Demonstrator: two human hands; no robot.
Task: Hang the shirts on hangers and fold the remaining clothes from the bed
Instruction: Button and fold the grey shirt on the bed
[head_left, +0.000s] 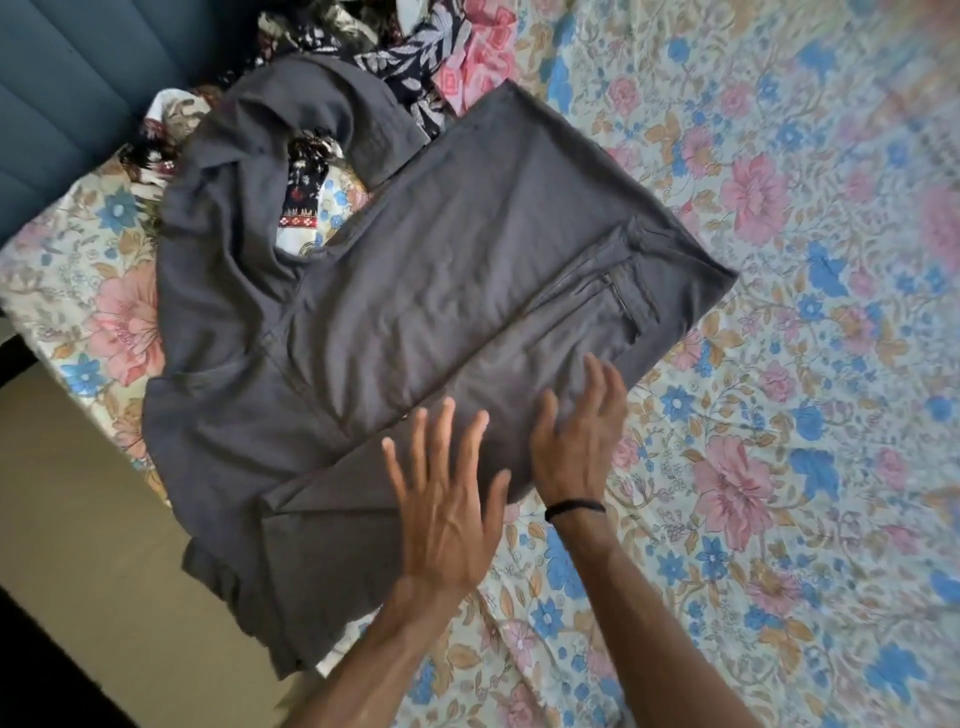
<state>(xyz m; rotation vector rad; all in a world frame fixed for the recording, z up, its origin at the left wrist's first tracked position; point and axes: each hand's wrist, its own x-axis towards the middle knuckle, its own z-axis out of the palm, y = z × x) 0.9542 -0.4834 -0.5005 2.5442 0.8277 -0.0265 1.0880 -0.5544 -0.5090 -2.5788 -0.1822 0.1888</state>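
A dark grey pair of trousers (415, 291) lies spread on the floral bed sheet (779, 364), partly folded, with a zipped pocket toward the right end. My left hand (447, 499) lies flat with fingers spread on the near edge of the grey cloth. My right hand (582, 436), a black band on its wrist, has straight fingers over the same edge, just to the right. Neither hand grips anything. A pile of patterned clothes (415, 57) sits at the far edge of the bed.
A blue padded headboard (78, 104) stands at the upper left. The beige floor (78, 519) shows at the lower left beside the bed edge. A black-and-white printed garment (306, 182) peeks out from under the grey cloth.
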